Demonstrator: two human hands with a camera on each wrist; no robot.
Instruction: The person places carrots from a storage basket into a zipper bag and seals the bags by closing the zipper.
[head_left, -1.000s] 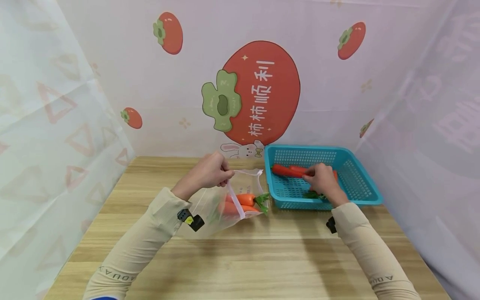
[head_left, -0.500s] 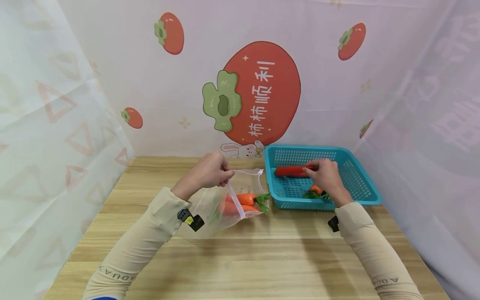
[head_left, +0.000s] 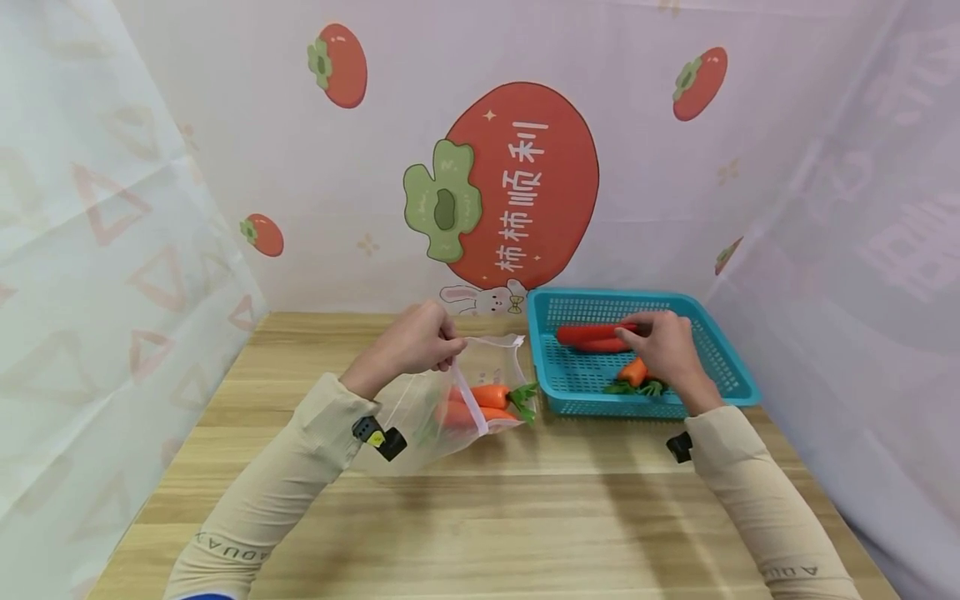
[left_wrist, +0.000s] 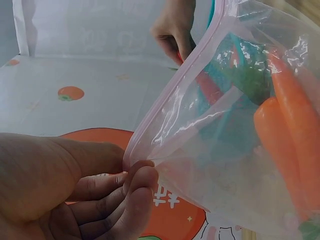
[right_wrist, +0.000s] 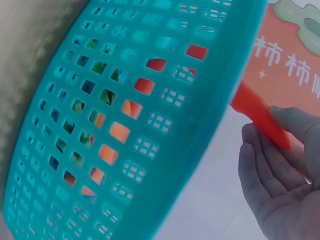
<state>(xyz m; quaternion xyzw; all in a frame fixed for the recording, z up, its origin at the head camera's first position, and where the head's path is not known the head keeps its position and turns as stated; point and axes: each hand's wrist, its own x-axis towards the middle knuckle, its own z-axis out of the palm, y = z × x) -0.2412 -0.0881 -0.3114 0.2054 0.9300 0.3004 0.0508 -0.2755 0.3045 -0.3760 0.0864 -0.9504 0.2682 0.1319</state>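
My left hand (head_left: pixel 423 340) pinches the zip edge of a clear zip bag (left_wrist: pixel 175 107) and holds its mouth apart. Inside the bag lie orange carrots (left_wrist: pixel 295 115), with green leaves (head_left: pixel 522 400) poking out at the opening. Over the blue basket (head_left: pixel 543 383), my right hand (head_left: pixel 663 346) pinches one end of a long red chili pepper (right_wrist: pixel 264 117) between thumb and fingers. Another red pepper (head_left: pixel 609 345) shows just below it in the head view. A carrot (head_left: pixel 634 371) with green leaves lies by the basket's near wall.
The basket stands at the back right of the wooden table (head_left: pixel 480 525), close to the printed backdrop (head_left: pixel 360 167). The bag lies just left of it. White cloth hangs at both sides.
My right hand has shifted slightly right and toward the back wall, with the red pepper moving along. The carrot in the basket shows more now. My left hand holds the bag as before.
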